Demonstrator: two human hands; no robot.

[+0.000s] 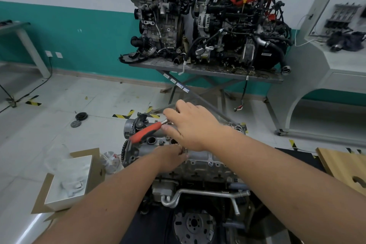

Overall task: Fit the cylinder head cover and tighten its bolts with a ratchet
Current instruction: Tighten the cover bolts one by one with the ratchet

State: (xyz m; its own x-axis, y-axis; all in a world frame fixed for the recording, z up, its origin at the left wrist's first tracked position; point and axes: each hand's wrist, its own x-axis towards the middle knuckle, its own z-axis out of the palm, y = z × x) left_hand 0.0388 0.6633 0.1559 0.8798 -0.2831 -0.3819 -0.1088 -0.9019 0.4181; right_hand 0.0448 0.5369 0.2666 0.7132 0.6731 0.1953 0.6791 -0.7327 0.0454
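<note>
The right hand grips the ratchet by its head, red handle pointing to 8 o'clock. The left hand rests on the cylinder head cover; its grip cannot be told.

Both forearms outstretched, right hand curled and gripping, left hand beneath it, fingers hidden

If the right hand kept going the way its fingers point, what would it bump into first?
Probably the ratchet: the right hand points up-left and already touches its metal end. Beyond lies the far end of the cylinder head cover, then floor. Depth is uncertain.
</note>
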